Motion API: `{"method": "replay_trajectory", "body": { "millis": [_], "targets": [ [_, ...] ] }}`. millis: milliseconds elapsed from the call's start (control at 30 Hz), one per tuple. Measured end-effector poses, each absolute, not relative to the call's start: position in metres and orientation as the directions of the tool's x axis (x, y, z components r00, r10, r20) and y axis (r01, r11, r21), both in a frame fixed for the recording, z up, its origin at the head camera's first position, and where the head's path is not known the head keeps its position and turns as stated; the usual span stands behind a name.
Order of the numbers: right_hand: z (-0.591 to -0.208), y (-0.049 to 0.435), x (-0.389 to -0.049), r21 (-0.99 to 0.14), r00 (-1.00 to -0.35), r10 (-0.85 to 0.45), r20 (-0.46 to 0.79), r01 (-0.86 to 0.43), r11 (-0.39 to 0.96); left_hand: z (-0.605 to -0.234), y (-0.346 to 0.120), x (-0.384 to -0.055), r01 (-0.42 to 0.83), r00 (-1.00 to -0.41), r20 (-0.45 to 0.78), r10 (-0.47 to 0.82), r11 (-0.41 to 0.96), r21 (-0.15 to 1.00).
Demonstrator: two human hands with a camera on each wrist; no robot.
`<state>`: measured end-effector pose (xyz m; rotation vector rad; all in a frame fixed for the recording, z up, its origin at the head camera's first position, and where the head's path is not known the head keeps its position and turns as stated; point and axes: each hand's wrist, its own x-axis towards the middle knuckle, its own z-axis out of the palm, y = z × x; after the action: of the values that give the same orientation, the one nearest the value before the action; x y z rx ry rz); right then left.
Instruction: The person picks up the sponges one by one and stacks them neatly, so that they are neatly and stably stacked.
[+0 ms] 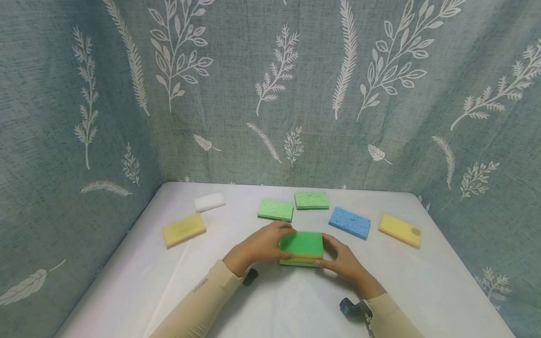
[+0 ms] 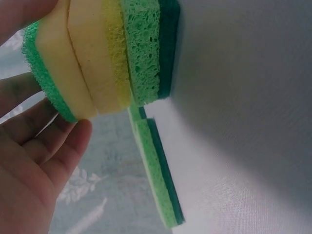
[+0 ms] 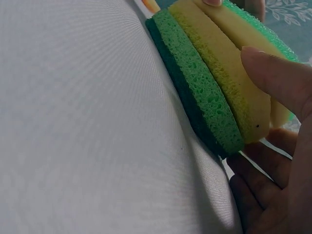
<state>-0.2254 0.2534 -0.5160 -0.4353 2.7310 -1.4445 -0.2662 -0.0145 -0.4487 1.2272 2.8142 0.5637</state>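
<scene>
A stack of three sponges stands on the white table in front of me. Lowest is a light green sponge [image 2: 143, 53] with a dark green underside. Above it lies a yellow sponge [image 3: 229, 73] with a rougher yellow lower layer. The top sponge [image 1: 301, 242] is yellow foam faced with a bright green scouring pad. My left hand [image 1: 267, 242] grips the top sponge at its left end, thumb in front and fingers behind. At the right end my right hand [image 1: 344, 264] holds the stack, its thumb against the yellow layers and its fingers round the far side.
Behind the stack lie two light green sponges [image 1: 275, 210] and a blue sponge [image 1: 349, 222]. A yellow sponge [image 1: 400, 230] with a dark spot is at the right. At the left are another yellow sponge [image 1: 183, 230] and a white block [image 1: 209, 202]. Leaf-patterned curtains [image 1: 253, 94] surround the table.
</scene>
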Motion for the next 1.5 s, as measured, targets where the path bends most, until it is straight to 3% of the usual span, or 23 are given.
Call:
{"method": "replay_trajectory", "body": {
  "millis": [333, 700, 1500],
  "targets": [
    [-0.516, 0.253, -0.225, -0.804, -0.961, -0.254, 0.11, -0.236, 0.546, -0.449, -0.016, -0.265, 0.712, -0.684, 0.13, 0.718, 0.617, 0.335],
    [-0.514, 0.255, -0.225, -0.814, -0.962, -0.255, 0.096, -0.223, 0.536, -0.453, -0.022, -0.268, 0.657, -0.709, 0.052, 0.703, 0.632, 0.41],
    [-0.516, 0.254, -0.226, -0.808, -0.963, -0.257, 0.082, -0.215, 0.549, -0.455, -0.025, -0.267, 0.67, -0.695, 0.053, 0.717, 0.619, 0.41]
  ]
}}
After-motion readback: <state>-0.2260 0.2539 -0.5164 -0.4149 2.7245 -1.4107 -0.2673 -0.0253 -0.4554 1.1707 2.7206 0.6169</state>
